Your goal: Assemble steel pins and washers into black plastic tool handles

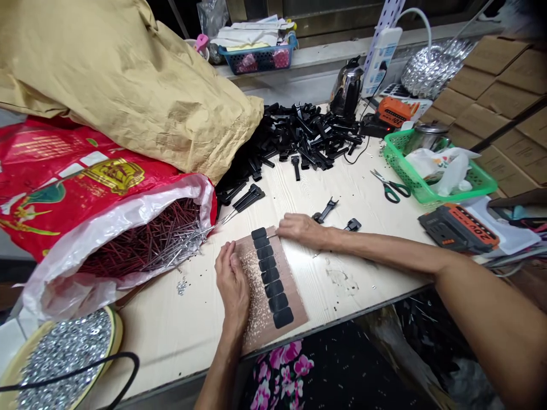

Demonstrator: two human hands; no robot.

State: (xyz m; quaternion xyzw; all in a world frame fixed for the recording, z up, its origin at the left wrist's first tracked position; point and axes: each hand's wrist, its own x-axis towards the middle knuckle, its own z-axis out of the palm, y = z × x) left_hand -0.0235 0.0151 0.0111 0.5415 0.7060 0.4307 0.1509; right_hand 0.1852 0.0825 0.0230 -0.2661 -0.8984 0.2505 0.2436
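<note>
Nearest the camera at the bottom centre: a black garment with pink flowers [284,361], below the edge of the pale table [354,191]. Just above it, a brown board [294,285] lies flat at the frame's centre, pale specks scattered over its left part; along its right part runs a slanting column of black pads [270,275], set end to end. Left hand [233,279] rests at the board's left side, fingers together, extended and slightly bent, with nothing seen in them; cannot tell whether they press down. Right hand [301,229] is beside the column's upper end, fingers curled closed on a thin rod [272,236] whose tip reaches the top pads; the grip itself is partly hidden. Lower left: a bowl [117,341] of small metal rings [64,356], crossed by a black cable [134,364]. Left: a red sack [106,154] lies open, showing dark red rods [141,233], with tan paper [179,91] above. Upper centre: a heap of black parts [303,134]. Right of centre: scissors [391,187] near a green basket [395,156]; an orange-and-black battery [461,228] sits below the basket.
</note>
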